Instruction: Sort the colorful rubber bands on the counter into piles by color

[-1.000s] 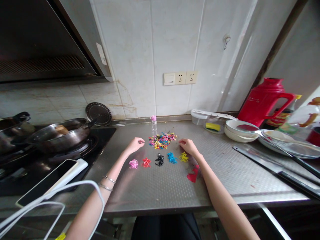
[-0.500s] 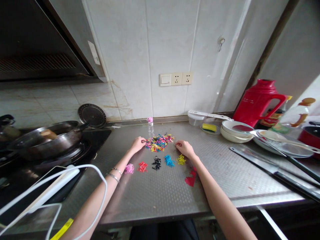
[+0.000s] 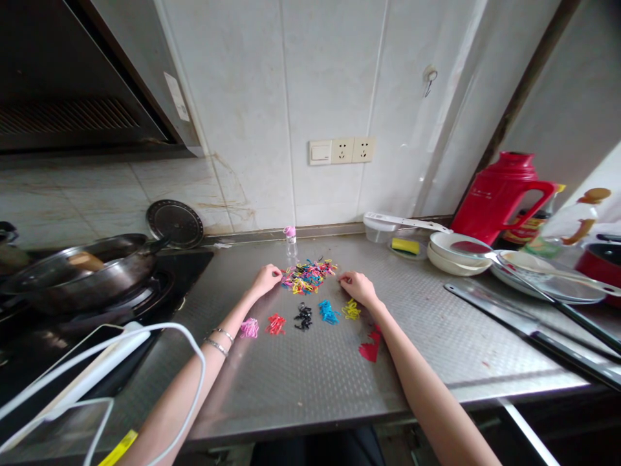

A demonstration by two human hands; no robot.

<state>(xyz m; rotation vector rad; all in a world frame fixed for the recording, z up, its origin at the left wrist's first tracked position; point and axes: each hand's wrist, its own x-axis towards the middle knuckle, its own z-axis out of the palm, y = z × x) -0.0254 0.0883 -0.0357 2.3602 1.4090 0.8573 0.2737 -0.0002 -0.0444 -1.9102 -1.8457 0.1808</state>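
A mixed pile of small coloured bands (image 3: 307,276) lies on the steel counter (image 3: 310,369). My left hand (image 3: 266,279) rests at the pile's left edge, fingers pinched at it. My right hand (image 3: 355,286) sits at the pile's right edge, fingers curled in a pinch. In front of the pile lie sorted little heaps: pink (image 3: 249,327), red (image 3: 276,323), black (image 3: 303,316), blue (image 3: 329,312) and yellow (image 3: 351,309). A small clear bottle with a pink cap (image 3: 290,241) stands behind the pile. What each pinch holds is too small to see.
A wok (image 3: 82,272) sits on the stove at left, a round lid (image 3: 175,224) leaning on the wall. White cable and a phone (image 3: 97,362) lie at the near left. Bowls (image 3: 453,254), plates, a red thermos (image 3: 504,197) and a long knife (image 3: 528,327) crowd the right.
My left hand moved right to the pile's left edge. The view shifted slightly left. My right hand stayed at the pile's right edge.
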